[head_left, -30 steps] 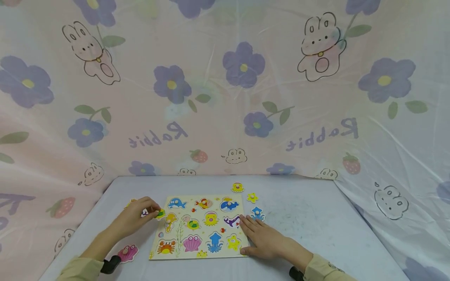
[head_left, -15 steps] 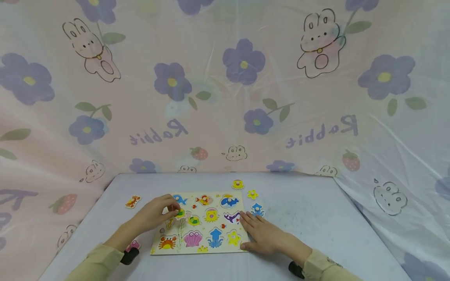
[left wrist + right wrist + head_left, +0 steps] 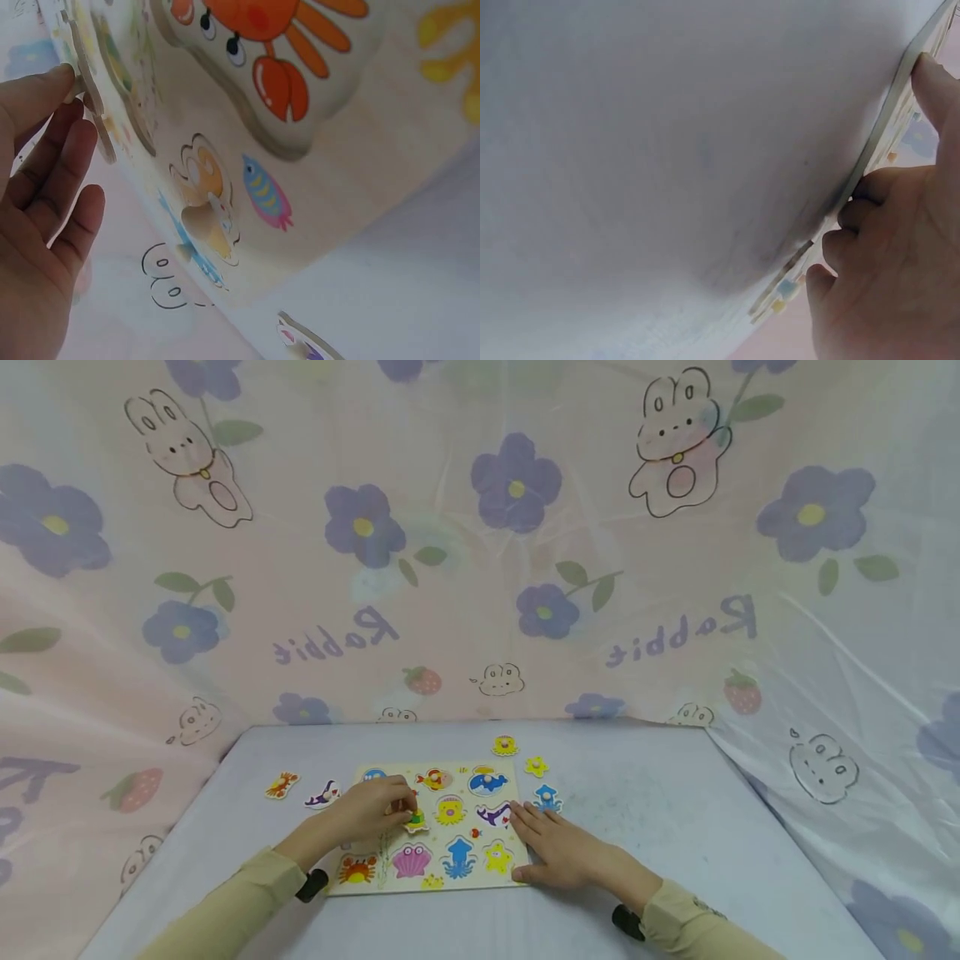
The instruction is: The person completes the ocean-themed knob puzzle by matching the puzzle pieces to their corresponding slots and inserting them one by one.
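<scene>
My left hand (image 3: 371, 810) pinches a green and yellow turtle puzzle piece (image 3: 416, 822) by its knob, over the turtle picture on the sea-animal puzzle board (image 3: 393, 887). In the left wrist view, thumb and fingertips of that hand (image 3: 37, 225) meet at the piece (image 3: 90, 94), seen nearly edge-on; whether it sits in its recess I cannot tell. My right hand (image 3: 562, 850) rests on the board's right edge with its fingers extended. The right wrist view shows the thumb and fingers of this hand (image 3: 892, 255) along the board's side (image 3: 877, 135).
Left of the board lie a crab piece (image 3: 282, 785) and a purple whale piece (image 3: 322, 795). An octopus piece (image 3: 506, 745), a star piece (image 3: 536, 766) and a squid piece (image 3: 547, 797) lie at the upper right. A rabbit-print curtain (image 3: 450, 543) hangs behind the table.
My left hand has carried the turtle piece rightward from the board's left edge to the turtle picture. The purple whale piece now shows, and the pink shell piece is hidden. My right hand stays put.
</scene>
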Demonstrator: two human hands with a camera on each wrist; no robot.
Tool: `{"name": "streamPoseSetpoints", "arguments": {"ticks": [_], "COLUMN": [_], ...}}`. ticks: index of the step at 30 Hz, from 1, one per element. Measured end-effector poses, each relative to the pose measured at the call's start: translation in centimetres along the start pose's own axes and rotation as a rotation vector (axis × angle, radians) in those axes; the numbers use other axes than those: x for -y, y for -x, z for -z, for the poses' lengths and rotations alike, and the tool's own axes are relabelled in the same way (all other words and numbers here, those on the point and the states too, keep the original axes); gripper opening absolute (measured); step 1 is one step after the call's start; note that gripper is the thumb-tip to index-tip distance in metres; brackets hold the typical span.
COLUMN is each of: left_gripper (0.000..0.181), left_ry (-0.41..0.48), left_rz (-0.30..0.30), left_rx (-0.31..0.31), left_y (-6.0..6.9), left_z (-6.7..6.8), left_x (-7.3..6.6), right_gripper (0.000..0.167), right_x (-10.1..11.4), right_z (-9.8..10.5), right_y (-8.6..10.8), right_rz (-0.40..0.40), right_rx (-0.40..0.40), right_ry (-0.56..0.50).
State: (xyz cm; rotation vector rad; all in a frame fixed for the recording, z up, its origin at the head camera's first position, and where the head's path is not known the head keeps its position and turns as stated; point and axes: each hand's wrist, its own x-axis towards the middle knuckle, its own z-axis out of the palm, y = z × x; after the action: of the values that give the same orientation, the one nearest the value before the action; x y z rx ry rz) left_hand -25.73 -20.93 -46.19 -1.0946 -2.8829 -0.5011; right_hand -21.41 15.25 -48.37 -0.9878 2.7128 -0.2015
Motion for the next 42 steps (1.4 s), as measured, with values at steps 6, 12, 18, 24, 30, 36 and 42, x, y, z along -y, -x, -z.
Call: {"name": "streamPoseSetpoints", "arguments": {"ticks": [6,12,18,24,30,36,42], "left_gripper": [0.005,0.005,0.005,0.004,0.004,0.005,0.006], "left_ry": [-0.006,-0.022,-0.021,-0.020,-0.031,-0.039,-0.024], "left_rz": [0.013,0.034,0.055,0.058,0.057,0.050,0.062], "left_rx": [0.040,0.060,0.067,0.057,0.049,0.061,0.083], "left_y": [-0.4,-0.3,-0.2,-0.2,-0.1,0.0,-0.6], "left_z": [0.1,0.0,-0.2,-0.6,-0.9,-0.9,-0.5], "left_x": [0.1,0.3,0.3,0.4,0.5,0.4,0.3], "right_gripper": [0.092,0.092,0.093,0.094,0.093,0.093,0.092], "right_x": [-0.3,-0.3,-0.2,-0.3,-0.1,0.1,0.2], "right_z": [0.1,0.0,0.1,0.0,0.0,0.1,0.3], "right_y": [-0.2,-0.2,-0.1,-0.2,-0.2,-0.1,0.0], "right_rz": [0.016,0.015,0.004,-0.003,-0.002,-0.002,-0.005], "right_rx": [0.000,0.003,0.004,0.008,0.011,0.015,0.008], "right_ry": [-0.011,-0.017,0.003,0.014,0.004,0.009,0.007]}}
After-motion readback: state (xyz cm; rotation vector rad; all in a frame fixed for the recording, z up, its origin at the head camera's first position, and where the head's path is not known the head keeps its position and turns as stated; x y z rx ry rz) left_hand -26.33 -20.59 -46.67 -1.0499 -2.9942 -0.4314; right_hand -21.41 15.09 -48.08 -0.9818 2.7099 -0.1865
